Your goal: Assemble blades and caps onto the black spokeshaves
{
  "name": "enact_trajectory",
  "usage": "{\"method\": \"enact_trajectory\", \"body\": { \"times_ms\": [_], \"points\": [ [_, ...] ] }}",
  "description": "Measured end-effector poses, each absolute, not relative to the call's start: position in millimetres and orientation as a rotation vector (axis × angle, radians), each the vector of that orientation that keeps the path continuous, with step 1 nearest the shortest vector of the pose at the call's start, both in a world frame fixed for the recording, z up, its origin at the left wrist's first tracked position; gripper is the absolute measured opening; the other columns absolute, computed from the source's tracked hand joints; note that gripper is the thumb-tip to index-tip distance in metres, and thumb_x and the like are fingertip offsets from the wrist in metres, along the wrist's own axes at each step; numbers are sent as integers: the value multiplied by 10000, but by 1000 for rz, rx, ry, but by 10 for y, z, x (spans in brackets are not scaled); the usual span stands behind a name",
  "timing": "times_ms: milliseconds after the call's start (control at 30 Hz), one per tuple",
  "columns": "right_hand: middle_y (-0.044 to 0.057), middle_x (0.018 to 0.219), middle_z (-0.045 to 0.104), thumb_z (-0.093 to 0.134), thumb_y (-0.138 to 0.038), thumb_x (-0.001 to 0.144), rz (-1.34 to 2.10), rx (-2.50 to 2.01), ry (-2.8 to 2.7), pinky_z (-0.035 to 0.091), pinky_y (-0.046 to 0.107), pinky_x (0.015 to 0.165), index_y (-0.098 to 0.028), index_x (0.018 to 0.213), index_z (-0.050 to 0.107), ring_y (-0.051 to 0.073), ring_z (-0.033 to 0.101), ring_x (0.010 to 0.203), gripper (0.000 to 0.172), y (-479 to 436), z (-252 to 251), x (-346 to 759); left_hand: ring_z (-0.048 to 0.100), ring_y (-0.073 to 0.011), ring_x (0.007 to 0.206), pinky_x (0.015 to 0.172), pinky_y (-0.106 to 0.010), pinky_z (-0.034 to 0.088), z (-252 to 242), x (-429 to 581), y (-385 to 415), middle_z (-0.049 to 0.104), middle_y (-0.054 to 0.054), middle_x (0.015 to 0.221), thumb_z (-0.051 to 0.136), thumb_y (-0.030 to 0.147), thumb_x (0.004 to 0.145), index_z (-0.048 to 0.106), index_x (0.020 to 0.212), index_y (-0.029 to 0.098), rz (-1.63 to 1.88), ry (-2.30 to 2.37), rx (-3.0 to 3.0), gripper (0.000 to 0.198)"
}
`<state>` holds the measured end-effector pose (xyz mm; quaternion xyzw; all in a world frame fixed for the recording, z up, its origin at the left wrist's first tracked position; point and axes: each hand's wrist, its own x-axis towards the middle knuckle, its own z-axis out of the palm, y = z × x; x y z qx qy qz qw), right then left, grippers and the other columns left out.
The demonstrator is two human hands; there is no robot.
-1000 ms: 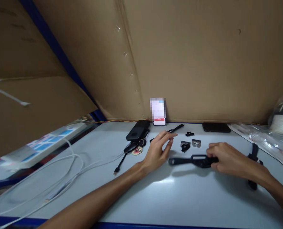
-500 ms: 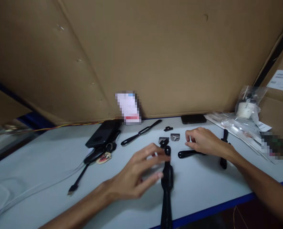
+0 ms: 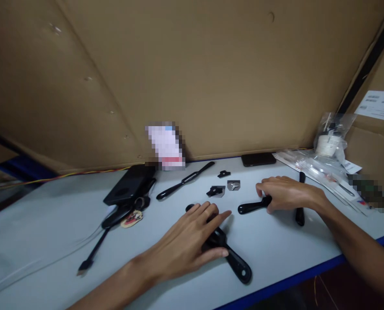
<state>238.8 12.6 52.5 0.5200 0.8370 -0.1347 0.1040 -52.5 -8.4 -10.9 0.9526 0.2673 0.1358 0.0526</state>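
Observation:
My left hand (image 3: pixel 195 237) lies over a black spokeshave body (image 3: pixel 238 260) placed slantwise near the table's front. Its thumb is on the near side, its fingers are over the far side, and the index finger sticks out; the palm hides the tool's middle. My right hand (image 3: pixel 284 193) has its fingers and thumb round the middle of a second spokeshave body (image 3: pixel 251 208), whose left handle shows. Another body (image 3: pixel 300 215) lies partly behind that wrist. Beyond the hands are a dark cap piece (image 3: pixel 215 190) on a metal blade, another blade (image 3: pixel 233 185) with a screw on it, and a small black piece (image 3: pixel 224 174).
One more spokeshave body (image 3: pixel 185 180) lies at the back. On the left are a black box (image 3: pixel 127 185) and a cable with a plug (image 3: pixel 93 254). A phone (image 3: pixel 258 159), plastic bags (image 3: pixel 311 165) and a bagged white cup (image 3: pixel 328 145) line the back right. Cardboard (image 3: pixel 195 77) walls the rear.
The spokeshave body at my left hand has turned from pointing straight away to a slant, and the hand now covers its middle. My right hand has come down onto the other body. The view shifted slightly.

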Motion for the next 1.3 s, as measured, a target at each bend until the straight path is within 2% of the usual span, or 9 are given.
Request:
{"method": "enact_trajectory", "body": {
  "times_ms": [100, 200, 500, 600, 700, 833, 1033, 1200, 1300],
  "points": [
    [76, 1001, 681, 638, -160, 731, -306, 1547, 2451, 390, 316, 686, -215, 941, 650, 237, 604, 889, 217, 97, 522, 2333, 604, -294, 1105, 1007, -490, 474, -102, -625, 6, 632, -100, 1201, 588, 513, 940, 575, 1366, 254, 451, 735, 2851, 499],
    [88, 936, 690, 598, -126, 717, -219, 1544, 2473, 389, 322, 663, -202, 890, 649, 232, 610, 823, 196, 80, 521, 2286, 581, -314, 1167, 1004, -490, 475, -84, -682, 90, 627, -97, 1216, 632, 503, 907, 634, 1219, 246, 443, 771, 2805, 404],
    [132, 1000, 700, 599, -267, 832, 63, 1734, 2490, 391, 331, 662, -167, 954, 643, 263, 641, 844, 164, 262, 491, 2379, 573, -207, 747, 723, -350, 483, -124, -589, 112, 606, -23, 840, 618, 651, 870, 535, 834, 212, 524, 881, 2757, 448],
    [152, 1119, 683, 570, -331, 894, 169, 1880, 2419, 413, 344, 729, -154, 1069, 630, 288, 644, 942, 256, 391, 465, 2473, 546, -174, 602, 555, -277, 393, -157, -602, 77, 594, 11, 725, 597, 649, 891, 498, 813, 220, 531, 939, 2799, 447],
    [164, 1130, 687, 566, -286, 896, 206, 1972, 2334, 417, 348, 758, -135, 1081, 645, 298, 645, 982, 252, 484, 402, 2567, 525, -165, 511, 491, -270, 285, -174, -600, 15, 568, 31, 628, 507, 551, 988, 479, 779, 229, 528, 901, 2926, 386],
    [173, 1090, 708, 596, -253, 866, 148, 1977, 2298, 413, 340, 765, -121, 1022, 697, 295, 656, 979, 227, 554, 313, 2649, 580, -187, 537, 499, -282, 311, -184, -551, -73, 629, 13, 689, 527, 518, 989, 515, 850, 229, 519, 881, 2963, 321],
    [105, 1120, 722, 530, -229, 910, 105, 1970, 2401, 380, 295, 722, -185, 1136, 685, 247, 644, 1002, 278, 538, 376, 2609, 665, -243, 742, 608, -338, 476, -174, -484, -132, 675, -46, 945, 623, 492, 924, 551, 1155, 229, 472, 1069, 2801, 357],
    [116, 921, 736, 541, -250, 910, 104, 1931, 2422, 335, 311, 641, -182, 921, 726, 254, 649, 835, 198, 430, 415, 2523, 637, -252, 898, 723, -393, 547, -146, -466, -146, 622, -72, 1050, 568, 376, 946, 578, 1175, 236, 506, 1023, 2684, 269],
    [109, 894, 734, 557, -226, 899, 103, 1887, 2443, 314, 314, 617, -195, 929, 728, 253, 649, 810, 176, 391, 405, 2493, 618, -256, 907, 725, -407, 551, -134, -465, -145, 604, -77, 1042, 528, 365, 967, 598, 1163, 227, 470, 1034, 2666, 250]
  ]
}}
